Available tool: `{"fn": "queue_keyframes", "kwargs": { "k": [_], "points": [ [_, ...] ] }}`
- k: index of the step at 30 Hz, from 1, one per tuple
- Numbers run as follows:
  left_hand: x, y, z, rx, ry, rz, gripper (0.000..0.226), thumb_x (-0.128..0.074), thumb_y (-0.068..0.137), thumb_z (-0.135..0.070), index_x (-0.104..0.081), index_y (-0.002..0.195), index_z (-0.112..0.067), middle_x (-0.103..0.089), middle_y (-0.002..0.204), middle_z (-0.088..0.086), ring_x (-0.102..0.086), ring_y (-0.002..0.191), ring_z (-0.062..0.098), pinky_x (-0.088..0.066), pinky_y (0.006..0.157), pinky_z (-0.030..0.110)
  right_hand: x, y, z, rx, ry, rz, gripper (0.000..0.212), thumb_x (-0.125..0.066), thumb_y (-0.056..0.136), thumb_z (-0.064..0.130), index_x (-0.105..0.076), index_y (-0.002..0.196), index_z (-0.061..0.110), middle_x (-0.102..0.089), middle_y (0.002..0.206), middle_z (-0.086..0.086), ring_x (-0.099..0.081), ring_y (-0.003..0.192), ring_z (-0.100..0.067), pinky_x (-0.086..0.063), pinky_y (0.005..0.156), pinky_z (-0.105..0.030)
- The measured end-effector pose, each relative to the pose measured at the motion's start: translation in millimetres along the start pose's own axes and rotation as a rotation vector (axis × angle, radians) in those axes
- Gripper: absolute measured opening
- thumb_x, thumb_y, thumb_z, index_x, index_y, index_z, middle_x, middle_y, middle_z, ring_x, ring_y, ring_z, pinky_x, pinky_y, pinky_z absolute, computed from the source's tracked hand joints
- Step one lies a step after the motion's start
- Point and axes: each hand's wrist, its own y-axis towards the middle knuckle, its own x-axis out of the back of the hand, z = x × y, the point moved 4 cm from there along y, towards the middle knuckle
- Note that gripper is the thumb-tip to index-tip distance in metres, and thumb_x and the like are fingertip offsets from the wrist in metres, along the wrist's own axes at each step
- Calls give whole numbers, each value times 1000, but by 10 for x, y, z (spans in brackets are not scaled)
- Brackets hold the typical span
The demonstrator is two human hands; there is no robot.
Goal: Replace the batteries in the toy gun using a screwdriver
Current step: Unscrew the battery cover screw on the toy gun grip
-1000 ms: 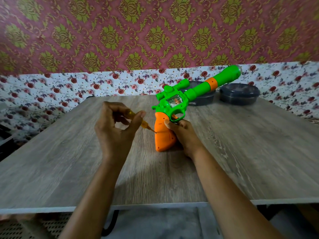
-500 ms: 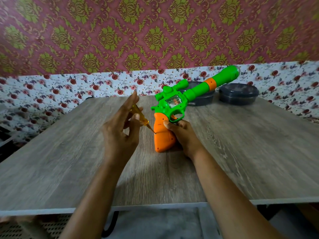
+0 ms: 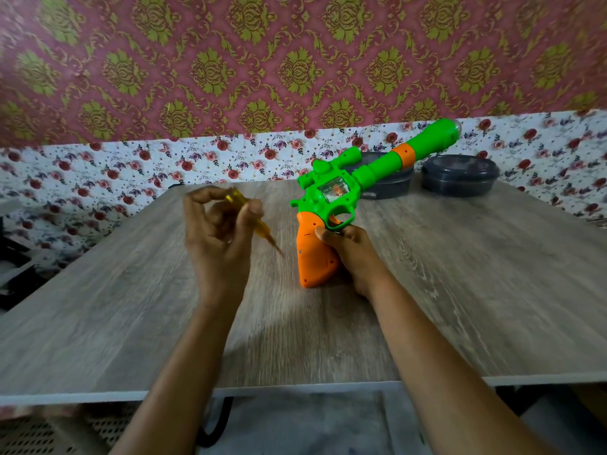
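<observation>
The table point(image 3: 492, 290) runs wide on both sides of the hands. Bare wood stretches out left of the left hand point(image 3: 220, 241) and right of the right hand point(image 3: 353, 257), and its front edge crosses under both forearms, nearer the person than either wrist. The far edge meets the flowered wall beyond the hands. The only things on that far side are a dark tub point(image 3: 458, 175), beyond and to the right of the right hand, and a second tub point(image 3: 391, 187) just left of it, partly hidden by the barrel. The toy gun point(image 3: 335, 192) stands on the butt of its orange grip between the two hands. Its green barrel slants up and away to the right, over the second tub. The right hand grips the toy gun from the right and behind, with the fingers curled round the back of the orange grip and the thumb tip pressed on its near face just below the trigger guard. The left hand is raised off the wood just left of the toy gun, fingers curled in a pinch round the yellow see-through handle of a screwdriver point(image 3: 259, 229). The shaft points down and right toward the orange grip. The tip is blurred and lies just beside the grip's left edge, seemingly short of touching it.
</observation>
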Motion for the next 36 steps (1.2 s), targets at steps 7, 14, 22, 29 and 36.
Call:
{"fn": "queue_keyframes", "kwargs": {
  "k": [7,14,22,29,36],
  "points": [
    [55,-47,378,593,-126,-158,15,-55,95,-20,-52,80,-18,-41,47,-12,-36,41,3,-30,36,14,-66,-93,105,28,-41,-37,7,-62,85,13,-64,91,15,-65,81,1,-59,75,-10,-48,73,-25],
    [-256,-291,589,1214,-339,44,27,-41,98,-23,-59,80,-13,-64,49,-4,-61,44,8,-50,49,19,-212,-57,326,175,-161,-123,4,-65,81,12,-62,84,13,-67,88,-11,-61,81,-23,-49,76,-36],
    [-548,-366,653,1273,-640,-42,30,-32,94,-18,-53,74,-11,-62,49,3,-62,45,16,-52,51,23,-566,-190,721,389,-1267,-127,39,-55,83,23,-47,119,12,-62,112,-15,-57,107,-35,-44,82,-36],
    [-457,-349,704,1304,-666,-105,22,-34,85,-17,-49,68,-14,-54,57,4,-51,62,18,-39,62,27,-847,-356,741,657,-1483,-12,40,-53,84,20,-42,122,10,-63,110,-11,-60,102,-33,-42,75,-34],
    [-464,-372,704,1269,-902,-169,30,-31,97,-26,-53,83,-12,-60,64,6,-53,76,18,-40,71,26,-986,-352,636,818,-1631,62,45,-54,83,14,-39,126,10,-61,105,-5,-62,93,-29,-30,63,-31]
  ]
}}
